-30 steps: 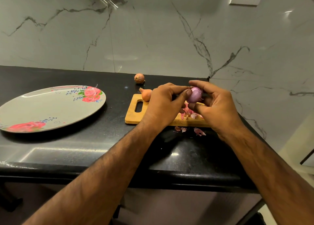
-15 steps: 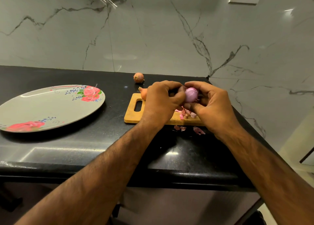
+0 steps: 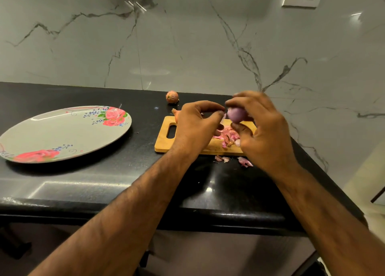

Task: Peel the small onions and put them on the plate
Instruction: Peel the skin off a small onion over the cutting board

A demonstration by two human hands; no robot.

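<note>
A: Head view: where is the peeled onion (image 3: 236,114)?
B: Lifted over the cutting board (image 3: 164,142), in the grip of the right hand (image 3: 264,134), thumb under, fingertips over.
A: And the left hand (image 3: 193,129)?
B: Its finger and thumb are nearly closed at the onion's end. Whether they pinch skin, I cannot tell.
A: Room?
B: Peels (image 3: 227,135) litter the board and spill onto the bench (image 3: 104,182) just in front of it. A bare stretch runs to the plate (image 3: 62,134). The unpeeled onion (image 3: 172,96) sits behind, near the wall. The second onion (image 3: 175,113) is mostly hidden by the left hand.

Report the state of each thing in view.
purple onion: skin off, gripped by right hand
left hand: fingertips at the onion, hold unclear
plate: no onions on it
far onion: unpeeled, on counter
near onion: skin on, mostly hidden
cutting board: littered with peels
</note>
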